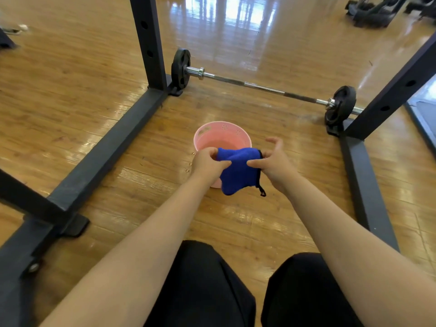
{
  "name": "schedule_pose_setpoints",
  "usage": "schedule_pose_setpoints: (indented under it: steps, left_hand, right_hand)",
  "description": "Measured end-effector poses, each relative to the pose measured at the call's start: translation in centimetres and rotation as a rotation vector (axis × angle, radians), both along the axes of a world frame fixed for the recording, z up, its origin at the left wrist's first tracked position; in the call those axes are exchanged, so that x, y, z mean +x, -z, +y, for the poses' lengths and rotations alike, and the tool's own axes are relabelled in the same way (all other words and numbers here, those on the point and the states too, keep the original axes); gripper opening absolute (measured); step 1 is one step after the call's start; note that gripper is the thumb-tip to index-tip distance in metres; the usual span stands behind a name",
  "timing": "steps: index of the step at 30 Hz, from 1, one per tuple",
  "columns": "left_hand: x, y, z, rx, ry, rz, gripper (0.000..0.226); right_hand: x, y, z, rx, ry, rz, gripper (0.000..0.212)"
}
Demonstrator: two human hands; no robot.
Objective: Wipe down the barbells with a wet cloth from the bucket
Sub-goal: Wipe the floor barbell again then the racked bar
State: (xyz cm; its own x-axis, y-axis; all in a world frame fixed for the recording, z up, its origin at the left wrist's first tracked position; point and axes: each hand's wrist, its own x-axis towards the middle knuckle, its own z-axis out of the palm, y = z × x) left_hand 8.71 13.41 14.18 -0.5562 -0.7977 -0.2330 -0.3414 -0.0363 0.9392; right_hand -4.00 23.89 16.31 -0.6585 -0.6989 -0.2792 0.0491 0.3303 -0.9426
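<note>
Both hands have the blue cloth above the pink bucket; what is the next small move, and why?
Probably carry the blue cloth forward to the barbell. The left hand and right hand both hold it above the pink bucket, and the bar lies untouched beyond.

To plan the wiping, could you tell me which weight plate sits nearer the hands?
The right-end plate, beside the right upright; the left-end plate lies farther back.

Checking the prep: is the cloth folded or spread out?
Folded. The cloth hangs doubled over between the left hand and right hand, above the bucket.
</note>
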Motion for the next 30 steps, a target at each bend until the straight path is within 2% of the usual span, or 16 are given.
schedule_pose_setpoints:
  steps: [2,5,6,8,10,14,15,17,18,20,23,26,30]
  left_hand:
    - [0.1,0.1,-1.0,-0.154,-0.026,0.007,0.020]
    - [0.0,0.0,-2.5,-0.197,-0.063,0.096,0.009]
    - [-0.3,0.3,-3.2,-0.159,-0.068,0.136,0.007]
    - [-0.9,1.1,-4.5,-0.101,-0.088,0.185,0.015]
    - [-1.7,2.4,-5.6,-0.083,-0.113,0.176,0.022]
    - [-3.6,5.7,-7.1,-0.073,-0.087,0.127,0.012]
    - [-4.0,6.6,-7.3,-0.029,-0.042,0.118,0.010]
    - [-4.6,8.4,-7.6,-0.006,0.074,0.038,0.041]
    - [-4.9,9.2,-7.7,-0.044,0.125,-0.046,0.058]
    - [-5.6,10.2,-8.1,-0.091,0.120,-0.163,0.069]
    - [-6.8,11.7,-9.3,-0.078,0.049,-0.210,0.062]
    - [-7.7,12.6,-10.7,-0.162,0.022,-0.264,0.048]
    - [-8.2,12.8,-11.0,-0.304,0.016,-0.317,0.036]
  right_hand:
    - [0.2,-0.3,-1.2,0.172,-0.190,0.264,0.069]
    - [-0.1,-0.6,-3.8,0.369,-0.291,0.666,0.021]
    - [-0.5,-0.6,-4.7,0.392,-0.299,0.718,0.017]
    - [-1.5,-0.2,-6.1,0.362,-0.326,0.641,0.019]
    - [-2.5,0.8,-6.9,0.272,-0.308,0.412,0.015]
    - [-4.9,4.7,-8.1,0.227,-0.199,0.118,0.022]
    - [-5.1,5.8,-8.5,0.218,-0.172,0.069,0.017]
    - [-5.3,7.9,-9.3,0.224,-0.123,0.022,0.004]
    - [-5.5,9.0,-9.7,0.240,-0.106,0.030,0.012]
    - [-6.0,10.8,-10.8,0.270,-0.093,0.090,0.018]
    - [-6.7,12.2,-12.9,0.298,-0.090,0.260,0.013]
    - [-7.6,13.2,-14.6,0.356,-0.156,0.445,0.011]
    - [-8.0,14.7,-14.7,0.482,-0.172,0.515,0.017]
